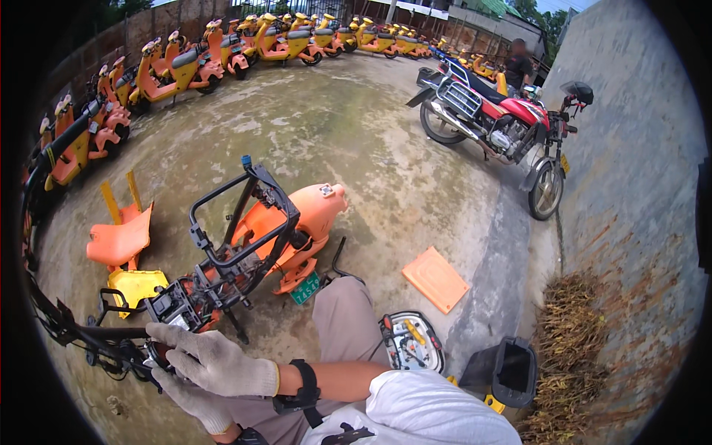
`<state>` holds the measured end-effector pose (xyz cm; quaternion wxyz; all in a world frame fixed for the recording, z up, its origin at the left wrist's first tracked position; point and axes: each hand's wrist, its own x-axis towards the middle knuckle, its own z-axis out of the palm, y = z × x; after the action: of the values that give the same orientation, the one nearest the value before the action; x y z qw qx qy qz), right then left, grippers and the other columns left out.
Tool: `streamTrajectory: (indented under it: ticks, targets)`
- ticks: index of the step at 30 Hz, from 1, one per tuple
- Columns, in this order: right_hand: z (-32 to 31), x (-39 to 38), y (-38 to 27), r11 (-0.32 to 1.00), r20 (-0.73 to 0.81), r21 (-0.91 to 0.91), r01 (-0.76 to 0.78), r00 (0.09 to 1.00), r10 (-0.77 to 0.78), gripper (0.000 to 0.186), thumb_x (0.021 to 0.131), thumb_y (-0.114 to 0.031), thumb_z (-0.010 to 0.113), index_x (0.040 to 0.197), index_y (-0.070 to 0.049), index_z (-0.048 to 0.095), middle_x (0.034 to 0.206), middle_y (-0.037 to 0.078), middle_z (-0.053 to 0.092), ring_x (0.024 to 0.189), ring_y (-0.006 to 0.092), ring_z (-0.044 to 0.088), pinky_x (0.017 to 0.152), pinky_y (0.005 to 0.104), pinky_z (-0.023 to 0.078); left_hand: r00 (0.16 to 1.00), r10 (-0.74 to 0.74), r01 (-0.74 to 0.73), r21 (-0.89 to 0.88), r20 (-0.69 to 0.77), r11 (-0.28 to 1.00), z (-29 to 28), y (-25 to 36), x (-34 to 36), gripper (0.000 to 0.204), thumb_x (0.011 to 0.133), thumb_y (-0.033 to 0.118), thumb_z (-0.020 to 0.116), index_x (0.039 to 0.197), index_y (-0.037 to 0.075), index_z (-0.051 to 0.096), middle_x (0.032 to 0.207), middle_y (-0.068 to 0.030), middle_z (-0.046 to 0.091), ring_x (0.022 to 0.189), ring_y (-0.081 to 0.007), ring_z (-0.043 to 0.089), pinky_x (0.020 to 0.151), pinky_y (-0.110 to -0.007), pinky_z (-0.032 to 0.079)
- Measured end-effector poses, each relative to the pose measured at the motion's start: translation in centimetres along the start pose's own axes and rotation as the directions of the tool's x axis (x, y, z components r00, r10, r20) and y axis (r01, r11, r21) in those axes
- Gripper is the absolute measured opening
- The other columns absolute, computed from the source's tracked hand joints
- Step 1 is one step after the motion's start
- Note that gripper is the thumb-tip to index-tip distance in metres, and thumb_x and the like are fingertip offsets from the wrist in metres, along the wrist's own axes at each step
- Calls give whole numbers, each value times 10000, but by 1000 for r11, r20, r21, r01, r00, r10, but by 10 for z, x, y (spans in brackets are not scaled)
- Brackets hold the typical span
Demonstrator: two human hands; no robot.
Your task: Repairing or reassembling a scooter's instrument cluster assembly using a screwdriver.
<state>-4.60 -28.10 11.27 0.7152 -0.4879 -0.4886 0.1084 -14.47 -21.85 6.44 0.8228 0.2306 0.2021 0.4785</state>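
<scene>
A stripped scooter (pixel 245 252) with a bare black tube frame stands in front of me, an orange rear shell (pixel 297 222) still on it. My right hand (pixel 222 363), in a pale knitted glove, reaches across to the front end of the frame. Its visible fingers are stretched out and apart beside a dark tube (pixel 104 332). Just below it, my left hand (pixel 191 400), gloved alike, is at the same front end. Most of its fingers are hidden behind the right hand. A small dark reddish part (pixel 157 353) shows between the hands; I cannot tell its kind.
An orange body panel (pixel 122 241) and a yellow panel (pixel 139 288) lie left. To the right are a flat orange cover (pixel 436 279), a tray of tools (pixel 411 343) and a black bin (pixel 513 374). A red motorcycle (pixel 504 122) and a person (pixel 518 67) stand near the wall.
</scene>
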Motion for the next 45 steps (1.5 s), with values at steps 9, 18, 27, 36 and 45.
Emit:
streamTrajectory:
  ticks: [9, 18, 27, 36, 45]
  targets:
    - [-15, 2, -12, 941, 203, 11, -337, 922, 328, 398, 987, -126, 545, 1374, -36, 567, 963, 221, 715, 792, 388, 717, 719, 433, 572, 986, 69, -95, 173, 154, 980, -28, -2, 12, 548, 1088, 376, 396, 1513, 30, 394, 1423, -104, 524, 1312, -190, 507, 1113, -350, 399]
    - [-23, 1, -8, 972, 139, -87, -220, 963, 230, 470, 986, -117, 507, 1452, -70, 477, 983, 259, 680, 829, 378, 718, 738, 455, 546, 977, 80, -169, 493, 197, 853, -20, -1, 13, 582, 1016, 443, 559, 1374, -16, 558, 1200, -62, 641, 1055, -148, 601, 939, -306, 477]
    - [-23, 3, -28, 788, 196, 140, -599, 797, 572, 435, 1055, -150, 468, 1476, -41, 470, 872, -19, 611, 634, 29, 501, 577, 210, 436, 939, 149, -310, 572, 311, 760, 7, 5, 4, 719, 972, 545, 612, 1421, -13, 545, 1088, -22, 631, 960, -108, 608, 842, -249, 490]
    - [-23, 4, -20, 714, 294, 200, -671, 736, 609, 450, 1032, -155, 513, 1470, -54, 486, 819, 39, 633, 695, 72, 591, 670, 253, 503, 946, 121, -279, 561, 302, 779, 7, 13, 1, 746, 964, 546, 609, 1421, -38, 519, 1190, -75, 640, 1020, -139, 614, 913, -289, 485]
    - [-19, -2, -10, 885, 168, -82, -458, 869, 465, 439, 1034, -170, 515, 1448, -23, 498, 877, 36, 644, 708, 51, 563, 661, 235, 485, 945, 104, -259, 520, 309, 814, -5, 8, 4, 709, 969, 487, 615, 1416, -56, 521, 1196, -77, 642, 1041, -135, 608, 917, -276, 479]
